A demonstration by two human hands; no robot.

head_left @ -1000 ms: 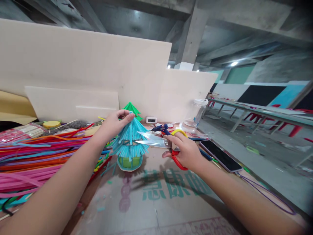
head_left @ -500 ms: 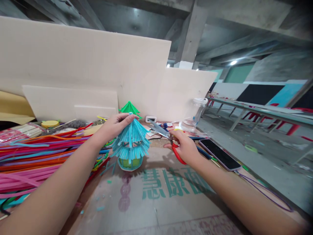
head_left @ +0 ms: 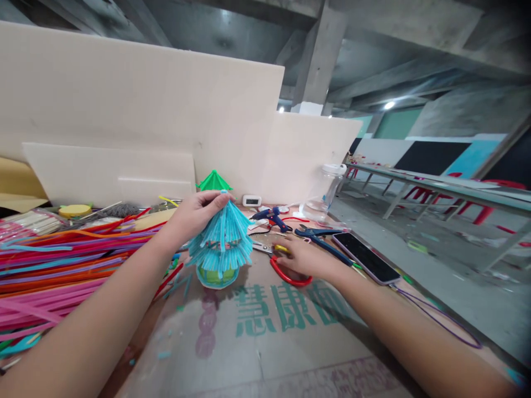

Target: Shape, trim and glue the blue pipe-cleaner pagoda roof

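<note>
My left hand (head_left: 203, 213) grips the top of a light-blue tiered pagoda model (head_left: 224, 229), which looks made of fuzzy craft stems. Its two fringed roofs sit above a green round base. Lying on the board just right of the model are scissors (head_left: 290, 275) with red and yellow handles, blades pointing left. My right hand (head_left: 305, 255) is over their handles, fingers stretched and apart, not wrapped round them. Part of the handles is hidden beneath the hand. Behind the model shows a green pointed roof (head_left: 214, 180).
Coloured craft stems (head_left: 62, 271) cover the left side. A blue glue gun (head_left: 272, 216), pliers (head_left: 323, 240), a phone (head_left: 365, 257) and a clear bottle (head_left: 327, 190) lie or stand at the right. A small digital display (head_left: 251, 200) stands before the pale upright panel (head_left: 145, 105).
The scissors have gone from raised in my right hand to lying on the board, and that hand's fingers have loosened. My left hand keeps its hold on the pagoda model.
</note>
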